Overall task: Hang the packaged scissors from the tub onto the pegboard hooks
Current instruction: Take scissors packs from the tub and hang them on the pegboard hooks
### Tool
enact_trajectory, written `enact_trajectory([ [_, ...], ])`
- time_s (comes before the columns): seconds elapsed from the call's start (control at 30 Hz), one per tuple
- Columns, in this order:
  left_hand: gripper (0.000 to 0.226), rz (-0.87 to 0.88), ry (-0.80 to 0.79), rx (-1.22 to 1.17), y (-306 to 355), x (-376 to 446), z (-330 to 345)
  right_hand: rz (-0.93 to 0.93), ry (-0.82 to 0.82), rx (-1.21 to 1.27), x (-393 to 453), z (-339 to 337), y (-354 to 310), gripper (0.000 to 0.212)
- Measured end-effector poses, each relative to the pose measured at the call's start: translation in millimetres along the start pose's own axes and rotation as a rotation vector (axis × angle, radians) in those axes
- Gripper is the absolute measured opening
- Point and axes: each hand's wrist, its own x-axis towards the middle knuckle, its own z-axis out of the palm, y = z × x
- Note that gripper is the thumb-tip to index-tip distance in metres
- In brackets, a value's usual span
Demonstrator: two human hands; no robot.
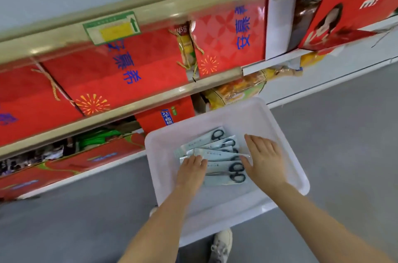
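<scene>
A translucent white tub [288, 140] sits on the grey floor below me. Several packaged scissors [217, 153] with black handles lie fanned in its bottom. My left hand [191, 170] rests on the left ends of the packs, its fingertips hidden against them. My right hand [266, 159] lies flat with straight fingers over the right side of the pile, next to the black handles [237, 172]. No pegboard or hooks are in view.
Store shelves [120, 110] with beige rails run diagonally across the upper left, filled with red gift boxes [112, 75] and snack bags. A white shelf base borders the grey floor [344, 133]. My shoe [221, 245] shows under the tub's near edge.
</scene>
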Motion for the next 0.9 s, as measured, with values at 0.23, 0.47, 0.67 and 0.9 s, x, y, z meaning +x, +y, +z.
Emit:
enact_trajectory([
  [0.23, 0.050, -0.073, 0.062, -0.071, 13, 29, 37, 0.007, -0.243, 0.042, -37, 64, 3, 0.062],
  [0.47, 0.028, 0.050, 0.099, -0.212, 11, 33, 21, -0.120, -0.435, 0.156, -41, 75, -8, 0.070],
  [0.67, 0.022, 0.013, 0.112, -0.695, -2, 33, 1, 0.016, -0.435, 0.326, -24, 65, -14, 0.054],
  [0.9, 0.063, -0.258, 0.362, -0.529, -7, 25, 45, 0.411, -0.441, 0.420, 6, 50, 9, 0.035],
])
